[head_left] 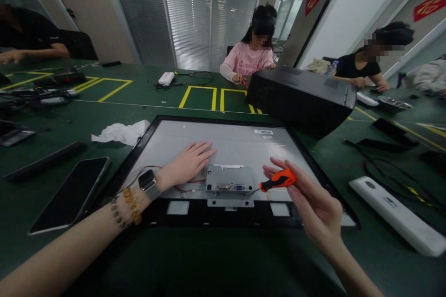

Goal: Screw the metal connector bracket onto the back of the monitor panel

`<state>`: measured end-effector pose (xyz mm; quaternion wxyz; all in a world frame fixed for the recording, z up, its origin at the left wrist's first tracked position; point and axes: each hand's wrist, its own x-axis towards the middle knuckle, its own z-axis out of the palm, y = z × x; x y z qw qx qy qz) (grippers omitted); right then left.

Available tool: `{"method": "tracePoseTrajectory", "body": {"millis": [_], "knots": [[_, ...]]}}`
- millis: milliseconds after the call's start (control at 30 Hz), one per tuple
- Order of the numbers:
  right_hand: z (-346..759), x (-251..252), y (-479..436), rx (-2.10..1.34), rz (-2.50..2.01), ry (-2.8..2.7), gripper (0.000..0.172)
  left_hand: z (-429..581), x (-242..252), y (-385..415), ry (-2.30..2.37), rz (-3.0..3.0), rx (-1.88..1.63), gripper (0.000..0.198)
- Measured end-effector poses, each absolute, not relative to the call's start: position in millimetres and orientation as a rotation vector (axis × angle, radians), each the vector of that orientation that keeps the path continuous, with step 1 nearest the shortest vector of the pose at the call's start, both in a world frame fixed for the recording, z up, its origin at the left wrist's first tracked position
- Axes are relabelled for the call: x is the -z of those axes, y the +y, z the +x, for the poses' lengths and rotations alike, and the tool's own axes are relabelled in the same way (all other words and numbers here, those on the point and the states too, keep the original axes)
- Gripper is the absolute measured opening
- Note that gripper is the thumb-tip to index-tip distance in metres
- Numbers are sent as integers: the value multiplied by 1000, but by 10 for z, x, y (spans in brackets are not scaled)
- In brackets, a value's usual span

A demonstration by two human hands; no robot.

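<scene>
A monitor panel (pixel 240 135) with a grey metal back and black frame lies flat in front of me. My left hand (pixel 190 160) rests flat on that metal, fingers stretched out, beside thin coloured wires. In my right hand (pixel 306 195) is a screwdriver (pixel 280 179) with an orange and black handle, held between thumb and fingers. Its shaft points left to the lower right of a metal box (pixel 230 177) at the panel's near edge. Video ports (pixel 239 187) show on the box's near side. Whether the tip sits in a screw is too small to tell.
A phone (pixel 71 192) and a crumpled tissue (pixel 121 132) lie left. On the right are a long white device (pixel 397 213) and black cables (pixel 379 167). A large black casing (pixel 301 97) stands behind the panel. Co-workers, one in a pink top (pixel 245 58), sit around the green table (pixel 149 102).
</scene>
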<state>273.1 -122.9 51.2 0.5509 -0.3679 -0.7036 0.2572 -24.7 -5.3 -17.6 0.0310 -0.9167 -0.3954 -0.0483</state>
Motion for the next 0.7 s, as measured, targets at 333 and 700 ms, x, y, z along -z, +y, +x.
{"method": "tracePoseTrajectory", "body": {"millis": [333,700], "knots": [[2752,-442,-1178,-502,-843,-1675,48,-254,169,-54,-1216,-2832,150,44],[2732,-483,-1212,-639,-835,-1659,50,-256,181,-55,-1206,-2819,182,44]]}}
